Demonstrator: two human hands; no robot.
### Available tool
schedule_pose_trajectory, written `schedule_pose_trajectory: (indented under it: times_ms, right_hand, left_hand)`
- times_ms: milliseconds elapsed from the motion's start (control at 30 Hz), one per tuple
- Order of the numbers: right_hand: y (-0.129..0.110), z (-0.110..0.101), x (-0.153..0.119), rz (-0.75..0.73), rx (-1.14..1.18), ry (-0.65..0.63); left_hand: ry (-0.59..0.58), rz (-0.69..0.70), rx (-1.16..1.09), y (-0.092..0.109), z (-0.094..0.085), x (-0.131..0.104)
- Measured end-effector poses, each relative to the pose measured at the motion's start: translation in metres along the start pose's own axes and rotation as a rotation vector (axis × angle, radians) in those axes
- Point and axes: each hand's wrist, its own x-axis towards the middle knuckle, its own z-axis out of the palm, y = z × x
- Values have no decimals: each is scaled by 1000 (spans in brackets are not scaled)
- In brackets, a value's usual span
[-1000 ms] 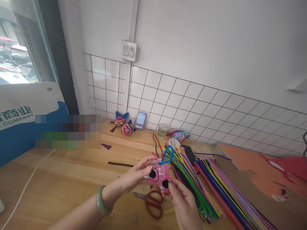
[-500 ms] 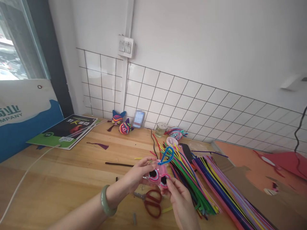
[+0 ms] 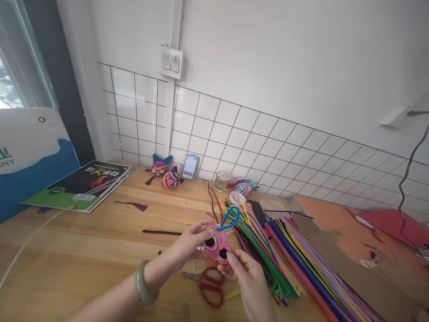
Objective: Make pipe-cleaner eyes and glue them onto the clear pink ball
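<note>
A pink craft piece [image 3: 219,241] with two black round eyes, ringed in pink and pale blue, is held up over the wooden table. From its top rises a blue pipe-cleaner loop [image 3: 232,217]. My left hand [image 3: 192,237] grips its left side, fingers at the left eye. Its right side is pinched by my right hand [image 3: 246,270], thumb at the right eye. Red-handled scissors [image 3: 212,282] lie on the table just below the piece. A green bangle [image 3: 144,282] circles my left wrist.
Bundles of coloured pipe cleaners [image 3: 311,264] lie to the right, beside brown and orange cardboard [image 3: 355,250]. Along the wall stand two striped figures [image 3: 171,178], a phone [image 3: 190,167], a glass jar [image 3: 222,181] and a small pink cup [image 3: 237,197]. A magazine [image 3: 80,185] lies left.
The whole view has shifted slightly, so the table items appear a little further left. Both hands still hold the pink piece, in nearly the same grip.
</note>
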Motion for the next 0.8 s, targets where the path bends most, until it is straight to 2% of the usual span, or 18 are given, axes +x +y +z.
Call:
schedule_pose_trajectory:
  times_ms: [200,467,800]
  right_hand:
    - [-2,1,1,1,-23,-3]
    - [-3,2,1,3,-4,-40]
    - [5,-3,3,-1,-41,-37]
  left_hand:
    - [-13,-24,-8,-4,-3,3]
    - [-30,-32,107,-1,1,-1]
    - [-180,70,21,-7,-4,2]
